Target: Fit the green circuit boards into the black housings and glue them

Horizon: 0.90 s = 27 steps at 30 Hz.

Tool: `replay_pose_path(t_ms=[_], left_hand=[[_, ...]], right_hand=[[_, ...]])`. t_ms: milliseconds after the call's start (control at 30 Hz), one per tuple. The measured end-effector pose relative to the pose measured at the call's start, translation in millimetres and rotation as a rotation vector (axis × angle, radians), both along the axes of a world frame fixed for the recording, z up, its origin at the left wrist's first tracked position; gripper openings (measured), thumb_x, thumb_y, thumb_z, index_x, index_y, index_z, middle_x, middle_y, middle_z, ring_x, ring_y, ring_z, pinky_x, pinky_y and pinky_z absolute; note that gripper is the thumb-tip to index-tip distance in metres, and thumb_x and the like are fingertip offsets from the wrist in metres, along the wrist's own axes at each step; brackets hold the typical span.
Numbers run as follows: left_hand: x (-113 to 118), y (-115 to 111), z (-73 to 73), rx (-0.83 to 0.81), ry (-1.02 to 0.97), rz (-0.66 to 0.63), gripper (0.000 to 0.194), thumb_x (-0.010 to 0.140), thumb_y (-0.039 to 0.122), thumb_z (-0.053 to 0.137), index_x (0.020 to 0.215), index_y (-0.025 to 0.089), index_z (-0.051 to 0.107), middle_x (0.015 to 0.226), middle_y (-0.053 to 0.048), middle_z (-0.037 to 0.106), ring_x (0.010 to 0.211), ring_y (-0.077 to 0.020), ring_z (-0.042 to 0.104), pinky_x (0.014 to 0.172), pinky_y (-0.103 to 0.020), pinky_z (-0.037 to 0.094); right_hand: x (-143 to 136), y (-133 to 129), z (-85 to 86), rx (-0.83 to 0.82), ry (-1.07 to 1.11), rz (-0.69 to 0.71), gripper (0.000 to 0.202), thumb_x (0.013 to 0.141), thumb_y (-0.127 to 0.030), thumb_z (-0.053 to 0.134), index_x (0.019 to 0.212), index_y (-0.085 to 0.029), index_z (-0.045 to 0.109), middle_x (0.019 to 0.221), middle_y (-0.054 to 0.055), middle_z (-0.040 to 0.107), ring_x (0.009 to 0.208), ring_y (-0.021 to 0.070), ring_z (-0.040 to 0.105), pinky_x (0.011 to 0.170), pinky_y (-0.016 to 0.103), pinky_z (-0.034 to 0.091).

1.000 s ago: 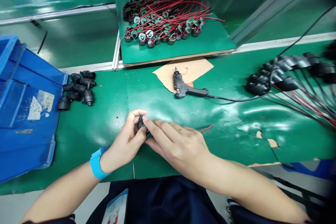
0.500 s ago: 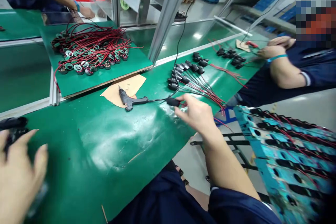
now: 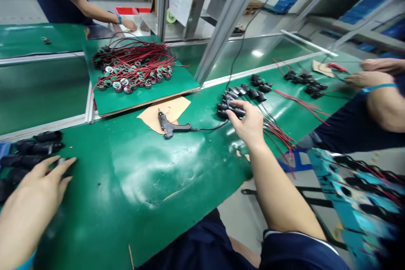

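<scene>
My right hand [image 3: 248,124] pinches a black cylindrical housing [image 3: 238,112] with red wires trailing behind. It is at the near end of a row of similar black housings [image 3: 232,93] on the green bench. Over at the left, my left hand [image 3: 38,190] reaches with fingers apart over a group of black cylindrical parts [image 3: 39,147]. A dark part shows between its thumb and forefinger; whether they touch it I cannot tell. Between my hands a black glue gun [image 3: 171,125] rests on a cardboard piece [image 3: 182,105].
Circuit pieces with red wires [image 3: 136,67] cover a raised green board [image 3: 148,95] behind. A metal post [image 3: 228,25] rises beside it. A co-worker's hands [image 3: 367,76] are at the right, another's hand [image 3: 128,24] behind. A blue rack [image 3: 341,202] holds black wired parts.
My right hand has carried the housing back to the row. My left hand has come further over the black parts at the left. The view has shifted left.
</scene>
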<state>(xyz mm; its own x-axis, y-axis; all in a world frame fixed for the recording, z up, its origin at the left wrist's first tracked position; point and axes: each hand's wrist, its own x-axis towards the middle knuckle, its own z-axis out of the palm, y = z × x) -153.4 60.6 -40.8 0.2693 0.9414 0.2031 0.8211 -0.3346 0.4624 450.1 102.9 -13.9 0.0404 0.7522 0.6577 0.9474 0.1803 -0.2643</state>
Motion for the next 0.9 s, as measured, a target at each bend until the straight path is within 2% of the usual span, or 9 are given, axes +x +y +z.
replay_pose_path(t_ms=[67,133,267,367,500,600,733,800,900], left_hand=[[23.1,-3.6,6.1,-0.013,0.149,0.059,0.044,0.098,0.053,0.046,0.124,0.025,0.067,0.123,-0.014,0.061,0.121,-0.0427,0.059,0.104,-0.062,0.05],[44.2,-8.4,10.6,-0.029,0.189,0.091,0.052,0.096,0.061,0.046,0.124,0.023,0.069,0.124,-0.015,0.059,0.106,-0.036,0.067,0.095,-0.055,0.058],[57.7,-17.9,17.6,-0.14,0.134,-0.082,0.05,0.096,0.056,0.051,0.135,0.028,0.065,0.132,-0.013,0.056,0.093,-0.026,0.071,0.082,-0.04,0.063],[55.3,-20.8,24.6,-0.179,0.129,-0.102,0.042,0.099,0.044,0.048,0.135,0.031,0.065,0.123,-0.01,0.061,0.097,-0.0242,0.071,0.084,-0.035,0.061],[63.6,-20.0,34.5,-0.187,0.154,-0.039,0.036,0.098,0.047,0.054,0.127,0.031,0.068,0.108,-0.006,0.062,0.092,-0.0232,0.069,0.081,-0.033,0.059],[73.8,-20.8,41.8,-0.202,0.031,0.008,0.037,0.099,0.048,0.053,0.129,0.03,0.065,0.109,-0.006,0.06,0.095,-0.0233,0.067,0.086,-0.036,0.057],[82.5,-24.0,51.0,-0.329,-0.31,0.106,0.04,0.091,0.048,0.066,0.125,0.026,0.065,0.11,-0.007,0.063,0.099,-0.0235,0.064,0.092,-0.038,0.053],[85.4,-25.1,54.1,-0.447,-0.585,0.17,0.041,0.083,0.046,0.076,0.115,0.022,0.067,0.106,-0.006,0.065,0.096,-0.0222,0.065,0.088,-0.035,0.054],[88.9,-25.6,56.0,-0.58,-0.962,0.233,0.045,0.072,0.039,0.087,0.107,0.019,0.068,0.093,-0.003,0.066,0.081,-0.0157,0.062,0.076,-0.026,0.052]], right_hand=[[-37.2,17.2,9.1,-0.037,-0.006,0.116,0.027,0.099,-0.042,0.062,0.114,-0.021,0.07,0.11,0.01,0.073,0.101,0.0215,0.067,0.094,0.039,0.054],[-77.7,40.0,17.0,-0.088,-0.016,0.229,0.024,0.097,-0.037,0.064,0.111,-0.02,0.071,0.106,0.011,0.075,0.101,0.0245,0.068,0.095,0.04,0.053],[-146.3,98.3,25.7,-0.199,-0.049,0.347,0.015,0.095,-0.024,0.063,0.104,-0.02,0.074,0.106,0.008,0.076,0.101,0.0269,0.066,0.095,0.043,0.049],[-177.1,140.4,28.4,-0.258,-0.078,0.348,0.022,0.093,-0.016,0.06,0.108,-0.02,0.076,0.11,0.011,0.075,0.104,0.0302,0.061,0.093,0.046,0.046],[-199.9,173.4,29.7,-0.285,-0.085,0.346,0.023,0.091,-0.015,0.061,0.107,-0.018,0.077,0.114,0.015,0.07,0.11,0.0347,0.054,0.094,0.05,0.042],[-212.5,176.8,26.5,-0.28,-0.067,0.375,0.016,0.087,-0.02,0.067,0.099,-0.018,0.078,0.115,0.017,0.067,0.115,0.0369,0.051,0.096,0.053,0.041],[-232.3,159.9,23.3,-0.264,-0.048,0.503,0.011,0.083,-0.025,0.071,0.093,-0.021,0.071,0.135,0.013,0.06,0.131,0.0356,0.047,0.109,0.056,0.036],[-242.4,146.2,29.1,-0.259,-0.005,0.613,0.011,0.086,-0.026,0.067,0.096,-0.021,0.066,0.135,0.011,0.062,0.132,0.0317,0.051,0.113,0.056,0.035],[-250.0,119.7,52.9,-0.125,0.261,0.82,0.011,0.092,-0.03,0.061,0.101,-0.023,0.058,0.114,0.007,0.07,0.118,0.0261,0.064,0.105,0.051,0.047]])
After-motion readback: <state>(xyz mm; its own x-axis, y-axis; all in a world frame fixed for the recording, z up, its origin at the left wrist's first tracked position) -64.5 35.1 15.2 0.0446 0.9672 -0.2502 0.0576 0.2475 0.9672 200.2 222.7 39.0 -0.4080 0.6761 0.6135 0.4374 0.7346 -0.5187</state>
